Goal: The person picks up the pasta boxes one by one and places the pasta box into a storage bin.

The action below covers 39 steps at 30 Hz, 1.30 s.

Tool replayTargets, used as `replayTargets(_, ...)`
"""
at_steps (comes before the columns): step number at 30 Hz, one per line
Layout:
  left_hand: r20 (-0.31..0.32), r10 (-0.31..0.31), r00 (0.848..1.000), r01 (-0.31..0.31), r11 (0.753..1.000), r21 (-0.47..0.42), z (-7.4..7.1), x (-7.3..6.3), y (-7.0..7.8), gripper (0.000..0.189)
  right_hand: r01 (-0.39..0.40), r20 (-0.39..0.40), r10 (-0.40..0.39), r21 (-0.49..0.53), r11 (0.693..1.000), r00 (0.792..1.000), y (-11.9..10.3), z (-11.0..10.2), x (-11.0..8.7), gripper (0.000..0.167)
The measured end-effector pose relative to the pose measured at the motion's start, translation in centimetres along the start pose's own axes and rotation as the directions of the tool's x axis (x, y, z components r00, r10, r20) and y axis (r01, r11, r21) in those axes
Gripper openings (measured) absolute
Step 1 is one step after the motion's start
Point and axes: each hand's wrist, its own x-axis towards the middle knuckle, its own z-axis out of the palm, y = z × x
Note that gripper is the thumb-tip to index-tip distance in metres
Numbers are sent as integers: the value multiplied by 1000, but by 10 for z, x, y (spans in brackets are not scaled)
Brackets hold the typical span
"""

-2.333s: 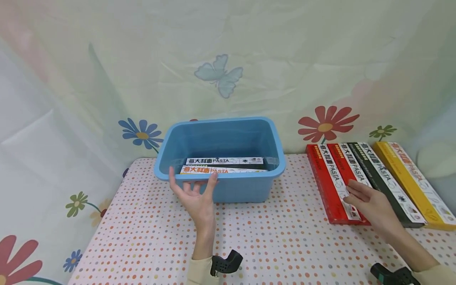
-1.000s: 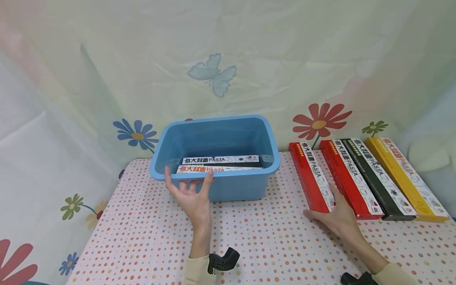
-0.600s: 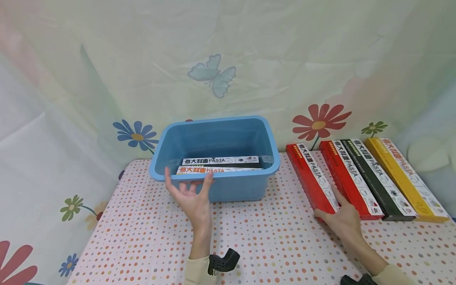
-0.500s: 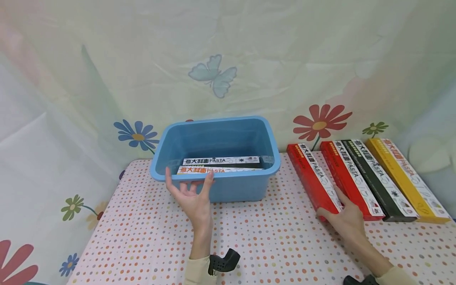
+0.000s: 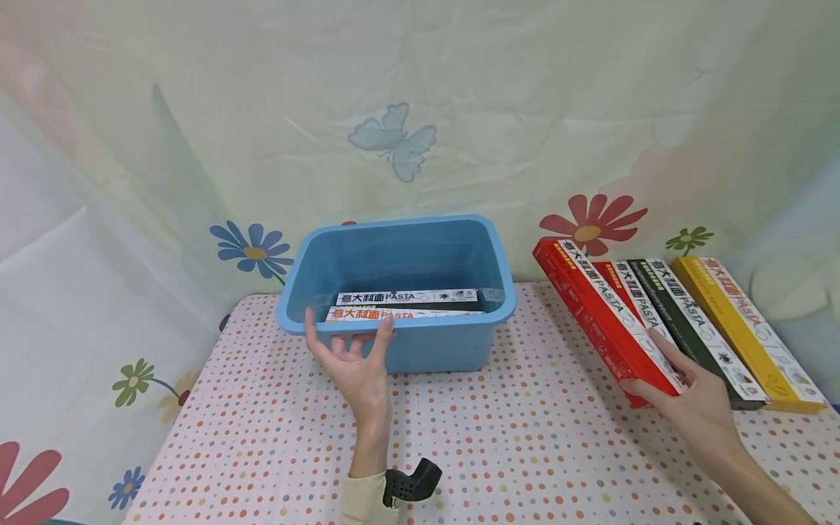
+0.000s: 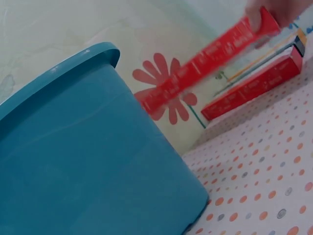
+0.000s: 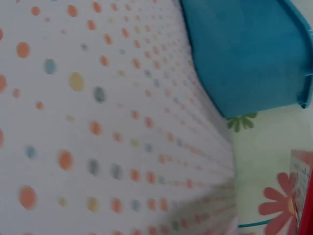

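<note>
My right hand (image 5: 702,408) grips the near end of a red pasta box (image 5: 607,317), thumb on its left side and fingers along the right. The box is raised off the table and tilted, its far end higher. In the left wrist view the red box (image 6: 210,58) slants down past the blue tub. At the front rim of the blue tub (image 5: 440,346) my left hand (image 5: 357,372) holds on, middle fingers bent under the rim, thumb and one outer finger up against it. Inside the tub lie a white-and-black pasta box (image 5: 410,296) and a white-and-orange one (image 5: 407,313).
Beside the held box, another red pasta box (image 5: 613,271), a dark green one (image 5: 695,328) and a yellow one (image 5: 748,332) lie side by side on the dotted tablecloth (image 5: 499,452). A floral curtain (image 5: 485,131) hangs right behind the table.
My right hand drew the leftmost red box away from the row, took hold of its near end and lifted it off the table, shifting right. The left hand stays at the tub rim.
</note>
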Motion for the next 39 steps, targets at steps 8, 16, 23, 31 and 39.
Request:
replayTargets(8, -1, -1, 1000, 1, 1000, 28, -1, 1, -1, 112, 361, 4, -361, -24, 932, 933, -25, -29, 4, 90)
replayTargets(16, 6, 6, 1000, -6, 998, 66, -2, 2, -2, 113, 582, 125, -573, -45, 812, 810, -95, -20, 25, 95)
replayTargets(23, 3, 0, 1000, 0, 998, 55, 0, 2, -2, 113, 719, 356, -669, -13, 695, 653, -175, -7, 51, 88)
replayTargets(31, 9, -11, 1000, 10, 998, 59, -1, 0, -3, 112, 751, 603, -600, 1, 660, 526, -242, 15, 72, 81)
replayTargets(39, 36, -20, 999, 17, 998, 66, -1, -4, -6, 112, 782, 656, -573, -43, 622, 492, -269, 44, 97, 75)
